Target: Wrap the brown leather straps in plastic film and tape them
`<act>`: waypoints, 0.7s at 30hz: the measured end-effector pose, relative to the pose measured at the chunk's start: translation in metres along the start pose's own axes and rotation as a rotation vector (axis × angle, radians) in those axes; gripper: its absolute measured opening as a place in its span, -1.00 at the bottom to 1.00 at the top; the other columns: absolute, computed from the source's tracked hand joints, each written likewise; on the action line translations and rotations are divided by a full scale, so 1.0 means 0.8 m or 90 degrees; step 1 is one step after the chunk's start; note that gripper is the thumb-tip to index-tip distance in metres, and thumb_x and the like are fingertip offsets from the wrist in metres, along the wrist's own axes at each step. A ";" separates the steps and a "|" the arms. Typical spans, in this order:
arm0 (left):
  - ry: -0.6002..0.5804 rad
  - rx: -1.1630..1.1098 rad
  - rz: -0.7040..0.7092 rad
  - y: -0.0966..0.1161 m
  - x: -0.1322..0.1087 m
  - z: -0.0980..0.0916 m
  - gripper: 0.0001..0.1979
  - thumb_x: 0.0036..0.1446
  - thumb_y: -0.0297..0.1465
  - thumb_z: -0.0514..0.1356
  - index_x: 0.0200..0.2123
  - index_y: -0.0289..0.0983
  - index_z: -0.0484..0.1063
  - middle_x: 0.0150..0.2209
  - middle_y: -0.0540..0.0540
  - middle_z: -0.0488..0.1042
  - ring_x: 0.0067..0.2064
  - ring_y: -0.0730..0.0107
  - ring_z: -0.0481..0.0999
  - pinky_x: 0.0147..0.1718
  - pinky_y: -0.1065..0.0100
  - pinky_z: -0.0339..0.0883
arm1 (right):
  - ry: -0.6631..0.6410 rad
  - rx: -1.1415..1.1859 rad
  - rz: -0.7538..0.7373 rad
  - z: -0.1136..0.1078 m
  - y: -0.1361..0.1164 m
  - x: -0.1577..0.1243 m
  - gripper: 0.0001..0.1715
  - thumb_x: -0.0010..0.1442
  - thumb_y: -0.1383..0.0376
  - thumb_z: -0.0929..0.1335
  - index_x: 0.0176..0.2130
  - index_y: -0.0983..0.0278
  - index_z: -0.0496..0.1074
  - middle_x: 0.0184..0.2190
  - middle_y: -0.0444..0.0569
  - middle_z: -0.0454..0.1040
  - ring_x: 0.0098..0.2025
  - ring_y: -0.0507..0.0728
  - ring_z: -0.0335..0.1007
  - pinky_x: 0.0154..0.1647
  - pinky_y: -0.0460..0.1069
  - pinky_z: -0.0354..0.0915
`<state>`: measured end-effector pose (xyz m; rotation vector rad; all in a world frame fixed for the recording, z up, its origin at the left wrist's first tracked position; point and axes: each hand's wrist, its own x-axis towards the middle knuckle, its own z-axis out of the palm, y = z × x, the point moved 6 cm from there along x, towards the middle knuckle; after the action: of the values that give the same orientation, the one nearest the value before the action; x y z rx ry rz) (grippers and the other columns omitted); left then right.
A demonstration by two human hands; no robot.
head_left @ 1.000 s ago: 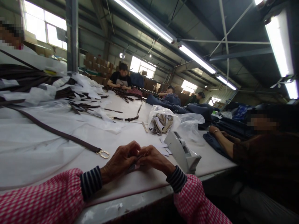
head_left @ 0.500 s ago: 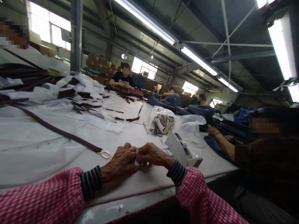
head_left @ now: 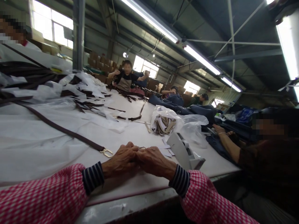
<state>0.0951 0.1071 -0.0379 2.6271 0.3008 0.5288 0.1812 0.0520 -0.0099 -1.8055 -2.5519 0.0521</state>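
Note:
My left hand and my right hand meet low over the front of the table, fingers curled inward and touching. What they hold is mostly hidden; a thin metallic-looking edge shows just above the fingers. Left of my left hand lies a dark brown strap, ending in a gold-coloured metal clasp close to the wrist. A grey tape dispenser stands to the right of my right hand. Several white paper strips lie between that hand and the dispenser.
Behind the dispenser, a clear plastic bag holds many paper strips. Brown straps and white wrapping are heaped at the left. Dark blue fabric pieces lie farther back. A co-worker's arm rests on dark fabric at right; other people work beyond.
My hands have drawn closer together, and the whitish piece visible between them before is now covered. Across the table, a co-worker has raised and spread both arms. The view has shifted slightly.

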 end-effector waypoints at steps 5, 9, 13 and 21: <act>-0.019 -0.007 -0.026 0.004 -0.001 0.006 -0.86 0.31 -0.34 0.20 -0.23 -0.12 0.59 -0.14 -0.04 0.52 -0.04 0.11 0.32 -0.09 0.16 0.14 | 0.078 -0.031 -0.017 0.008 -0.008 -0.019 -0.72 0.29 0.41 0.30 0.00 0.24 0.41 -0.11 0.01 0.59 -0.20 0.13 0.51 -0.31 -0.03 0.21; -0.009 -0.031 -0.008 0.002 -0.002 0.008 -0.85 0.34 -0.28 0.19 -0.17 -0.07 0.58 -0.07 -0.03 0.52 -0.03 0.12 0.33 -0.07 0.16 0.12 | 0.091 0.027 0.044 0.016 -0.012 -0.038 -0.75 0.17 0.43 0.32 -0.12 0.26 0.41 -0.11 0.02 0.55 -0.17 0.16 0.50 -0.24 -0.03 0.26; -0.041 -0.069 0.024 -0.001 0.001 -0.003 -0.93 0.25 -0.38 0.23 -0.28 -0.18 0.54 -0.11 -0.03 0.54 -0.03 0.15 0.34 -0.07 0.22 0.14 | 0.085 0.065 0.131 0.034 -0.014 -0.061 -0.65 0.16 0.48 0.27 -0.06 0.26 0.42 -0.16 0.01 0.53 -0.18 0.17 0.49 -0.21 -0.02 0.29; -0.071 -0.067 0.051 0.003 0.002 -0.017 -0.83 0.27 -0.22 0.25 -0.28 -0.18 0.55 -0.18 -0.05 0.54 -0.09 0.16 0.37 -0.09 0.27 0.18 | 0.137 0.180 0.142 0.052 -0.005 -0.080 -0.41 0.25 0.45 0.24 0.23 0.20 0.35 -0.11 0.02 0.52 -0.10 0.18 0.49 -0.04 0.00 0.35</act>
<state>0.0908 0.1106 -0.0250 2.5627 0.1297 0.4104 0.1976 -0.0101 -0.0507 -1.8592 -2.0739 0.1976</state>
